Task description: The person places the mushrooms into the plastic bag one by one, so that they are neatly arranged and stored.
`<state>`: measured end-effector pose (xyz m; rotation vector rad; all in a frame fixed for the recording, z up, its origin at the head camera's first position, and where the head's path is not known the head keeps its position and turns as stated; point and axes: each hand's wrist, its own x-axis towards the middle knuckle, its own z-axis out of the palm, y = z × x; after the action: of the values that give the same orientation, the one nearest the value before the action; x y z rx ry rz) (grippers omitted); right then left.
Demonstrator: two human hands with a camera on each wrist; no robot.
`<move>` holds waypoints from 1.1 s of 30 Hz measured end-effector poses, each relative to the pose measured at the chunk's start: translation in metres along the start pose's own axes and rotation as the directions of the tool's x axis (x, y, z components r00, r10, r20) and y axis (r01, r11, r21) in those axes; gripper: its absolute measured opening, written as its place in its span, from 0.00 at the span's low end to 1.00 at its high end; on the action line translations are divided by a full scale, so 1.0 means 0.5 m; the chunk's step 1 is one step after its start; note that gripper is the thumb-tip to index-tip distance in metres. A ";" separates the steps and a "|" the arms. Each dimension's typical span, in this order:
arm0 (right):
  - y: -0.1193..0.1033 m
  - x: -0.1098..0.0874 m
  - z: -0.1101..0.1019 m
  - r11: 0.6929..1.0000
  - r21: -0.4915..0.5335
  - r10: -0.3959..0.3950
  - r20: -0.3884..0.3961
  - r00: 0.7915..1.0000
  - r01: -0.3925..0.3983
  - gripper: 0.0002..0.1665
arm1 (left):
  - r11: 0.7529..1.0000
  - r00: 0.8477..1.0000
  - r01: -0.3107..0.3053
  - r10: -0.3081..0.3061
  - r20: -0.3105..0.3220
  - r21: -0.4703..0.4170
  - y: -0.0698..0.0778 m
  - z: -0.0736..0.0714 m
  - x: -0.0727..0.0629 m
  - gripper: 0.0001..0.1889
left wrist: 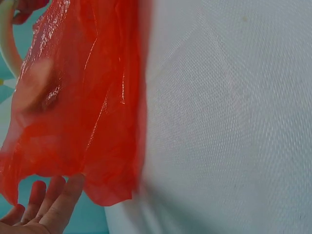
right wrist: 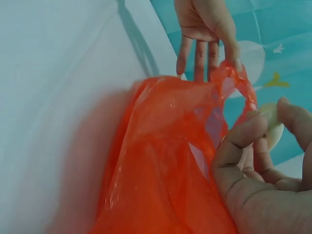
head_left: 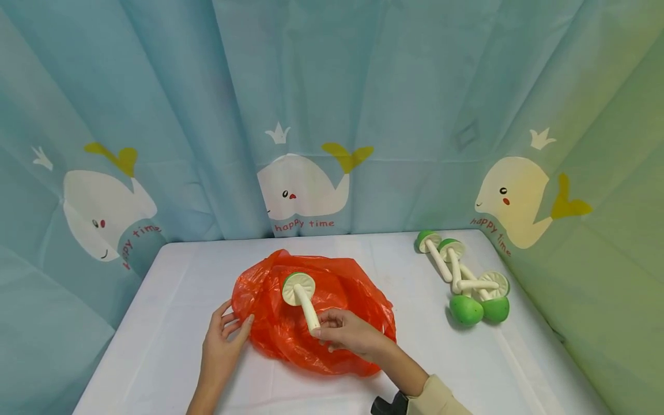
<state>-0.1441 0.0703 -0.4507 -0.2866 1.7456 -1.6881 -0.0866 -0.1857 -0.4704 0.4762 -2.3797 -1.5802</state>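
Observation:
My right hand (head_left: 350, 331) pinches the lower end of the pale stem of a toy mushroom (head_left: 307, 305). Its round green-edged cap (head_left: 299, 288) tilts up, with the ribbed underside showing. Below it on the table lies a crumpled red plastic bag (head_left: 358, 282), overlapped by the mushroom in the head view. At the bag's left edge is my left hand (head_left: 223, 340), fingers (left wrist: 61, 202) fairly straight and touching the plastic. The left thumb meets a loop of the bag (right wrist: 246, 90) in the right wrist view. There, my right fingers hide most of the mushroom (right wrist: 273, 124).
Several more green-capped toy mushrooms (head_left: 466, 311) lie in a cluster at the right of the white table (head_left: 415, 369). A blue curtain (head_left: 415, 86) with printed whales hangs behind the table, turning greenish at the right side.

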 end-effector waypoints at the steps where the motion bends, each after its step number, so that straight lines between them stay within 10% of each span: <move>1: 0.000 0.006 0.004 1.000 0.013 0.011 -0.005 1.000 -0.011 0.19 | 1.000 1.000 -0.001 0.001 0.000 0.002 0.001 0.000 0.000 0.34; 33: -0.006 0.164 0.087 0.993 0.008 0.118 -0.189 0.975 -0.118 0.17 | 0.998 0.999 -0.051 0.052 -0.008 0.032 0.016 -0.006 -0.011 0.33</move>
<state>-0.1798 -0.0134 -0.4702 -0.0225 1.8632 -1.6718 -0.0813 -0.1829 -0.4620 0.4234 -2.3942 -1.5174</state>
